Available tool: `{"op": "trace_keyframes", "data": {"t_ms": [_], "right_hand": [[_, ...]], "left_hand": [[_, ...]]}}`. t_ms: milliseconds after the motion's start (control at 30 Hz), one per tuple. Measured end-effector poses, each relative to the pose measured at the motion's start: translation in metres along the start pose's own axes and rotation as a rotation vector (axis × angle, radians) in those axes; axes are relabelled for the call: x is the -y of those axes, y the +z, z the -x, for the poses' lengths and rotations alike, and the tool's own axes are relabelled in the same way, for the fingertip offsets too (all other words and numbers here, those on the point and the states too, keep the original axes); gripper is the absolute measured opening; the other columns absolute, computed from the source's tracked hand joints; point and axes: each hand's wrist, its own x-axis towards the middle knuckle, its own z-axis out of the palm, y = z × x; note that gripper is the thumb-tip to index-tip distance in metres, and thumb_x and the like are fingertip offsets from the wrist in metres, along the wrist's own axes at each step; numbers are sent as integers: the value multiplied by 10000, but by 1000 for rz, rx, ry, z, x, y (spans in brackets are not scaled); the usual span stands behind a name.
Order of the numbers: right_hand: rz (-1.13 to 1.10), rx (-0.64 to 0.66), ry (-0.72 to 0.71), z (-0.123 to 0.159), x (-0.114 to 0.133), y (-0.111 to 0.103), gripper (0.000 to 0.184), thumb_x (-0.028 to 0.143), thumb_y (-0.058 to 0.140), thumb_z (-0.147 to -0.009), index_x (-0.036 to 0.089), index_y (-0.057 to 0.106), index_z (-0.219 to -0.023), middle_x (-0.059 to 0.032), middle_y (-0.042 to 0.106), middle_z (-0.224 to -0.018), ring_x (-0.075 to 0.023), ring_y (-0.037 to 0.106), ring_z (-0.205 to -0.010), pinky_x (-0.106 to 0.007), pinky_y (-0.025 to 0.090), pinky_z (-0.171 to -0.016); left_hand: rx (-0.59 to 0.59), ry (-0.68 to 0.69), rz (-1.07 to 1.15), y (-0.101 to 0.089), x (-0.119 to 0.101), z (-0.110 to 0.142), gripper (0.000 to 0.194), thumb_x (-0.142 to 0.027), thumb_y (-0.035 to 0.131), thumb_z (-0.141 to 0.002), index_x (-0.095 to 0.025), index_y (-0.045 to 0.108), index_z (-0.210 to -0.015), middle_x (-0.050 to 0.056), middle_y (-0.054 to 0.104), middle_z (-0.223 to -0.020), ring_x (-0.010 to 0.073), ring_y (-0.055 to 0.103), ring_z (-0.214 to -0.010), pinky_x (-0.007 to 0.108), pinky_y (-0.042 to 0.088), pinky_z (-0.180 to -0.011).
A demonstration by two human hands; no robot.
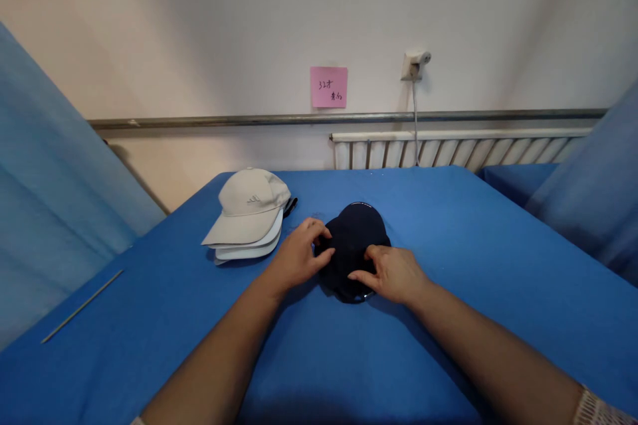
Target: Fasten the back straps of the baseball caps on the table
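Note:
A dark navy baseball cap [351,232] lies on the blue-covered table in front of me, its brim toward the wall and its strap end with a small shiny buckle toward me. My left hand [302,249] grips its left side, thumb over the dark fabric and fingers curled at the edge. On the right side, my right hand [393,272] holds the cap with thumb and bent fingers; some fingertips are hidden. To the left stands a stack of light caps [249,206], with a beige one with a three-stripe logo on top.
A thin stick [82,307] lies on the blue tablecloth [438,358] at the left. Blue curtains [50,199] hang on both sides. Behind the table are a radiator [458,151], a metal pipe [239,120], a pink note [329,87] and a socket with a plugged-in cord [413,68].

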Motion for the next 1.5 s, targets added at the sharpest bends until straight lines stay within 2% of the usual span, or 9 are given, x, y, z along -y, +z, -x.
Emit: {"op": "trace_keyframes", "data": {"t_ms": [133,333,533,700,800,1000,1233,1333,1500], "right_hand": [[84,-45,24,2,13,8,408,586,533,-853,185,604,-876,-75,699,-788,-210,648,-677,-290,327,-521],[52,-107,12,1,15,19,154,268,490,-903,194,570,-794,-50,687,-774,-168,621,-639,-280,328,-532],[-432,-323,57,2,4,6,174,283,488,-896,212,507,-738,31,520,-572,-109,479,-506,-246,345,-519],[-777,-443,141,-3,-7,2,222,335,518,-888,213,487,-704,56,416,-552,-94,392,-483,-230,318,-469],[-831,-438,127,-4,-10,2,223,337,539,-881,206,503,-705,55,422,-559,-90,392,-488,-227,316,-468],[-837,-374,88,-1,-4,8,210,330,556,-879,197,524,-719,55,450,-563,-82,408,-481,-218,314,-462],[-798,-316,25,1,4,15,214,319,557,-880,195,521,-709,48,478,-575,-83,427,-487,-214,336,-469],[-752,-310,14,0,3,15,206,313,553,-882,196,525,-714,45,492,-583,-84,435,-492,-216,343,-478],[-624,-310,4,-2,-2,14,181,299,560,-879,196,551,-730,36,521,-611,-93,460,-543,-226,353,-529]], "left_hand": [[22,102,-83,11,-5,2,235,-176,636,-722,-199,596,-953,66,538,-1125,216,537,-1022,377,464,-895],[37,118,-126,21,-5,0,77,-125,543,-784,-180,595,-797,63,576,-974,204,554,-938,361,466,-846],[-209,49,76,21,-1,1,64,-169,515,-847,-181,566,-883,60,577,-1000,174,564,-931,327,468,-840],[-131,38,64,24,-1,3,50,-219,540,-850,-187,562,-882,35,586,-899,166,565,-840,314,466,-788],[-104,64,23,26,-5,4,108,-214,578,-824,-189,561,-928,43,591,-955,178,561,-895,327,462,-822],[-173,128,-84,33,-10,4,268,-194,613,-802,-194,543,-1060,76,572,-1107,218,536,-1052,379,447,-923],[-203,135,-163,42,-8,2,67,-183,555,-824,-185,560,-892,64,597,-948,206,560,-903,359,464,-820],[-197,100,-146,43,-9,2,35,-163,515,-827,-188,529,-808,46,593,-855,190,558,-832,333,454,-770],[-195,-58,-38,37,-12,3,77,-185,485,-844,-185,538,-900,34,620,-859,172,582,-780,306,438,-730]]}}
